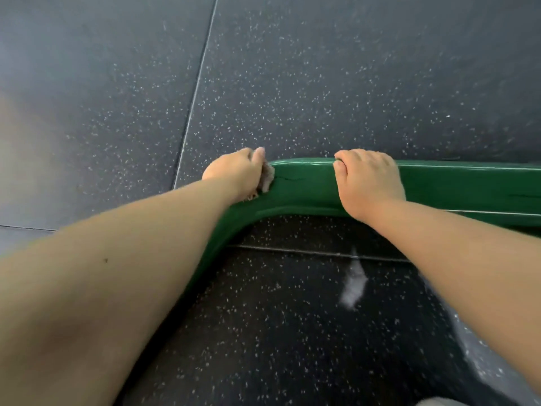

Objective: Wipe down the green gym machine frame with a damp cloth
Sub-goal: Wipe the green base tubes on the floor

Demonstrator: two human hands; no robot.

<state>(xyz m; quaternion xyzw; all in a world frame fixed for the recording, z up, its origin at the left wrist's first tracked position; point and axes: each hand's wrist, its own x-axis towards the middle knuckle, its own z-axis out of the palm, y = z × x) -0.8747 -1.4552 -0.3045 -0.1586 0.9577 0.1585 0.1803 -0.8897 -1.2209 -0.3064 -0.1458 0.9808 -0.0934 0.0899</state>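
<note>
A glossy green frame bar (pixel 307 189) of the gym machine lies low over the floor, running from the right edge to a rounded bend at centre, then curving down toward me. My left hand (pixel 234 172) presses a small pale cloth (pixel 268 178) against the bend; only a crumpled bit of cloth shows beside the fingers. My right hand (pixel 370 180) rests on top of the bar to the right, fingers curled over its far edge. Both forearms reach in from the bottom corners.
Dark rubber floor tiles (pixel 322 83) with white speckles lie all around, with thin seams (pixel 199 83) between them. A pale smear (pixel 354 285) marks the floor inside the bend. A bit of grey fabric (pixel 524 401) shows at the bottom right.
</note>
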